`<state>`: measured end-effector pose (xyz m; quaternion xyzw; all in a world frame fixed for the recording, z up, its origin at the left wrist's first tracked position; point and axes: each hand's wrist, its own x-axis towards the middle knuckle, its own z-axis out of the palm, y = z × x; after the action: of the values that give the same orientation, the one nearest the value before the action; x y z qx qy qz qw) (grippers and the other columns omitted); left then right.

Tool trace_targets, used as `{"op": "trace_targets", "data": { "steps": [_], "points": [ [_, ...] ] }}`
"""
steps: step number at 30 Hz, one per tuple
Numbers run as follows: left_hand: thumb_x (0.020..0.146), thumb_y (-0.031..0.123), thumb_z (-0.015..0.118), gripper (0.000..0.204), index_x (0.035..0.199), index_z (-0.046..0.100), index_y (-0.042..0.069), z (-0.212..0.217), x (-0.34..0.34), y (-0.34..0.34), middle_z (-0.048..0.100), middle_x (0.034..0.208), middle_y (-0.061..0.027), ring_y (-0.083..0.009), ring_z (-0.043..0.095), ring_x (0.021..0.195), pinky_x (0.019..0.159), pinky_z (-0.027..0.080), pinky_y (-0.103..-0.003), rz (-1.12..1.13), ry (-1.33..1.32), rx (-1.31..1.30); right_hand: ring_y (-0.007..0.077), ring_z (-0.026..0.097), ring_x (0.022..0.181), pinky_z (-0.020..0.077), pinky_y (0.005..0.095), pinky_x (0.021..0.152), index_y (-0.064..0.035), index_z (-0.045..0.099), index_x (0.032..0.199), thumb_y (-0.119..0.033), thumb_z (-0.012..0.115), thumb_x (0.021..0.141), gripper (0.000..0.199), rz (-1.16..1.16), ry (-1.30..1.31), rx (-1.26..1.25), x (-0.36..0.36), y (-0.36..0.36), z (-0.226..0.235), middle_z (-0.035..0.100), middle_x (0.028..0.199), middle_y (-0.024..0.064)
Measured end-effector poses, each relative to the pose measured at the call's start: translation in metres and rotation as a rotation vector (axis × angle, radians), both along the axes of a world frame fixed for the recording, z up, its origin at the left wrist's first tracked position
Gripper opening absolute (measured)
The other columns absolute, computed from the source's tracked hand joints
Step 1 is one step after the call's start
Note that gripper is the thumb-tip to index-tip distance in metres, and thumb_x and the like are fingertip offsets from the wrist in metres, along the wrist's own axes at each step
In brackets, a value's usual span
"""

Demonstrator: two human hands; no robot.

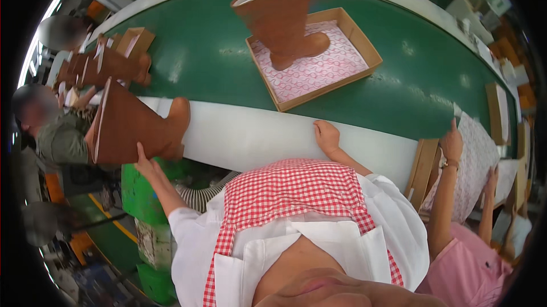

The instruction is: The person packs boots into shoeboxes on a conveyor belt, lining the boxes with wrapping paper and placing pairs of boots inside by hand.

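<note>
My left hand point(149, 165) grips a tall brown boot point(139, 122) low on its shaft. That boot leans over the white table edge at the left, its toe pointing up to the right. My right hand point(326, 137) is closed in a loose fist at the white edge, with nothing visible in it. Beyond it, an open cardboard box point(274, 97) lined with pink-patterned paper point(336, 59) lies on the green belt. A second tall brown boot point(279, 19) is over the box, tilted, its sole at the paper. Whether it rests there I cannot tell.
The green conveyor belt point(216, 73) curves across, with a white ledge point(245, 130) on my side. At the left a co-worker point(62, 136) is beside several more boots point(108, 64). At the right a person in pink point(464, 267) handles patterned paper point(470, 164) by another box point(423, 173).
</note>
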<state>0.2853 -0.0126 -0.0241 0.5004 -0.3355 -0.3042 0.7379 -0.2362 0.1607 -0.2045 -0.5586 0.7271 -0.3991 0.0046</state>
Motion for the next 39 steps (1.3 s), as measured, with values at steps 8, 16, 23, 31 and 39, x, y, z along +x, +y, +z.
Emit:
{"op": "trace_targets", "data": {
  "steps": [8, 16, 23, 31, 39],
  "points": [
    [0.083, 0.002, 0.067, 0.054, 0.132, 0.044, 0.003, 0.099, -0.132, 0.007, 0.046, 0.134, -0.0094, -0.0251, 0.048, 0.118, 0.101, 0.041, -0.041, -0.449, 0.142, -0.094, 0.0296, 0.061, 0.072, 0.0489, 0.0387, 0.062, -0.0080, 0.060, 0.085, -0.009, 0.061, 0.079, 0.006, 0.010, -0.014, -0.009, -0.007, 0.003, -0.001, 0.062, 0.077, 0.0104],
    [0.082, -0.001, 0.066, 0.054, 0.131, 0.045, 0.004, 0.119, -0.354, -0.040, 0.048, 0.132, -0.0066, -0.0227, 0.048, 0.117, 0.103, 0.038, -0.038, -0.983, 0.256, -0.200, 0.0315, 0.060, 0.069, 0.0485, 0.0414, 0.060, -0.0069, 0.059, 0.082, -0.010, 0.060, 0.078, 0.006, 0.030, 0.050, -0.010, -0.002, 0.001, -0.020, 0.061, 0.075, 0.0128],
    [0.079, -0.002, 0.068, 0.055, 0.128, 0.044, -0.005, 0.028, -0.468, -0.069, 0.050, 0.129, -0.0108, -0.0213, 0.051, 0.112, 0.099, 0.039, -0.033, -1.130, -0.108, -0.003, 0.0323, 0.058, 0.066, 0.0474, 0.0422, 0.058, -0.0055, 0.056, 0.079, -0.010, 0.058, 0.079, 0.005, 0.033, 0.025, -0.005, -0.001, 0.002, -0.016, 0.057, 0.069, 0.0128],
    [0.087, 0.010, 0.064, 0.047, 0.128, 0.047, -0.004, -0.055, -0.415, -0.101, 0.056, 0.120, -0.0116, -0.0216, 0.057, 0.104, 0.090, 0.046, -0.033, -1.175, -0.168, 0.360, 0.0318, 0.058, 0.064, 0.0471, 0.0426, 0.058, -0.0051, 0.056, 0.079, -0.011, 0.058, 0.079, 0.006, 0.061, 0.017, 0.023, -0.001, 0.001, -0.009, 0.055, 0.067, 0.0127],
    [0.092, 0.013, 0.055, 0.030, 0.118, 0.057, -0.001, -0.111, -0.277, -0.041, 0.064, 0.099, -0.0132, -0.0190, 0.064, 0.083, 0.071, 0.053, -0.029, -1.023, -0.325, 0.555, 0.0261, 0.053, 0.093, 0.0411, 0.0389, 0.079, -0.0076, 0.058, 0.104, -0.010, 0.067, 0.071, 0.035, 0.041, 0.240, -0.192, -0.026, -0.051, 0.085, 0.060, 0.097, 0.0070]
  ]
}}
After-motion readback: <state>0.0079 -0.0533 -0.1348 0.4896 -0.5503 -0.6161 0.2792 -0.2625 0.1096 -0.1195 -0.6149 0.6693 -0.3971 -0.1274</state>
